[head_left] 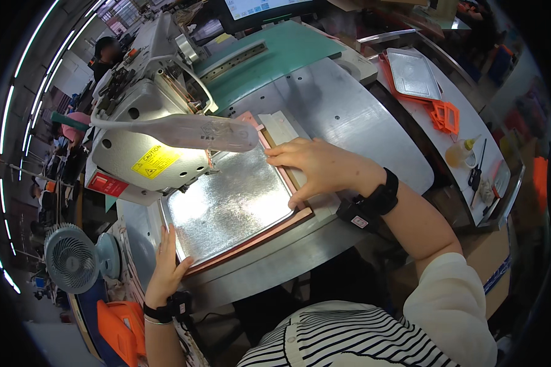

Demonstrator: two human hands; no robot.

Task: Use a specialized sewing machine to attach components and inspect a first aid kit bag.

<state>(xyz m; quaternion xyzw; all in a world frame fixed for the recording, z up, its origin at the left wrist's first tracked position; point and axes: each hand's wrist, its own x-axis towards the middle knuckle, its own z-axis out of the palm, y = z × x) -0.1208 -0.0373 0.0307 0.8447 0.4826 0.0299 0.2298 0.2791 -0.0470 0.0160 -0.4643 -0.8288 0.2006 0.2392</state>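
Note:
A shiny silver rectangular panel (226,205) lies in a pinkish frame (251,246) on the metal work table, partly under the head of a large sewing-type machine (147,131). My left hand (167,267) rests at the panel's near left corner, its fingers stretched along the edge. On the right side, my right hand (324,166) spreads over the frame's edge. Its thumb touches near the near right corner and its fingers reach the far part of that side. Above the panel's far end hangs a translucent bottle-shaped piece (196,133), hiding part of it.
A curved metal table (355,128) and a green sheet (281,55) extend beyond. On the right side table (438,126) are silver trays (413,73), orange frames (445,116), a yellow-tipped bottle (459,153) and scissors (475,177). A fan (73,257) and orange plastic pieces (119,330) stand left.

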